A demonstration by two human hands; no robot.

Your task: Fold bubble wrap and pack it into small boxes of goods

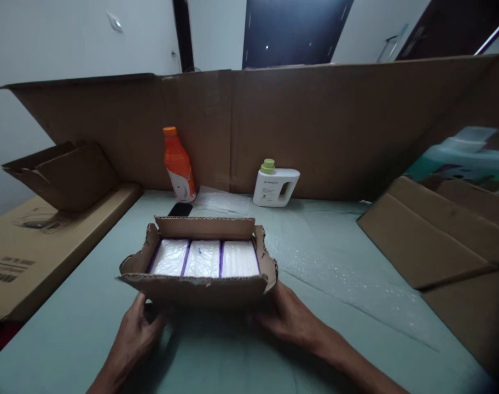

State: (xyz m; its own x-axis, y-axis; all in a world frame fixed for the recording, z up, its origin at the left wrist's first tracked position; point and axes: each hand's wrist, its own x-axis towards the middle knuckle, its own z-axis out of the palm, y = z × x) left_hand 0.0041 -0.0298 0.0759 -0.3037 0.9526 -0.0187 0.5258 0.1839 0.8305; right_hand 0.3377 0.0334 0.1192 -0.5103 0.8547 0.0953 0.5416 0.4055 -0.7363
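Observation:
A small open cardboard box (208,290) with rough-cut flaps stands in front of me. Inside it, three white packs (203,258) sit side by side, wrapped in clear film with purple edges. My left hand (140,323) grips the box's lower left corner, thumb toward me and fingertips partly hidden. At the lower right corner, my right hand (288,317) holds the box, its fingers reaching under and behind the side. Dark shadow lies beneath the box; whether its base touches the table cannot be made out.
Behind stand an orange bottle (179,167), a white jug (275,186) with a green cap, a black flat object (180,209) and bubble wrap (340,284). Cardboard boxes flank the green table (228,361); the right one (430,235) holds teal bottles. A cardboard wall (315,126) closes the back.

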